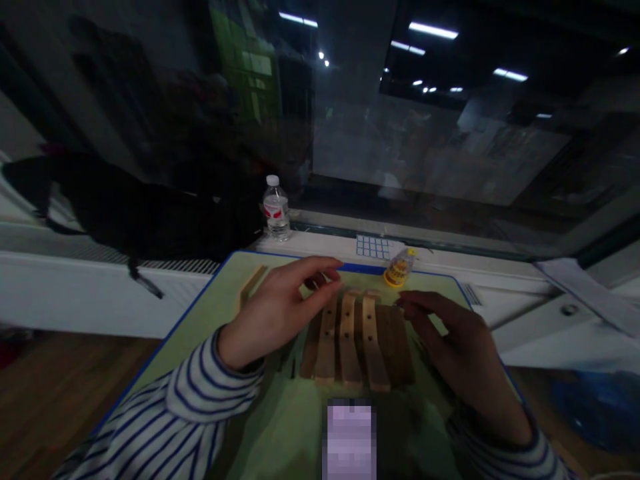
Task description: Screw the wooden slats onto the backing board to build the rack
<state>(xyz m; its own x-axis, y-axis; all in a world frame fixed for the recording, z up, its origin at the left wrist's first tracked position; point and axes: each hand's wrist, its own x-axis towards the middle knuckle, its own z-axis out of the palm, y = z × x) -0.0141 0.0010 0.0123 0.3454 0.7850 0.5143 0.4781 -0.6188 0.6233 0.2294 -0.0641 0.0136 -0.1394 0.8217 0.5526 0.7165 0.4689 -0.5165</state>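
Several wooden slats point(349, 337) with drilled holes lie side by side on a green mat point(225, 300), next to a darker wooden board point(397, 347). My left hand point(277, 307) hovers over the slats' left end, thumb and fingers curled close together as if pinching; what is between them is hidden. My right hand point(457, 350) rests at the board's right edge with fingers stretched flat, fingertips touching the top of the board. Both arms wear striped sleeves.
Another wooden strip point(251, 283) lies at the mat's far left. A small yellow glue bottle point(399, 269) lies at the far edge, a water bottle point(277, 208) stands on the sill beside a dark bag point(150, 213). A window rises behind.
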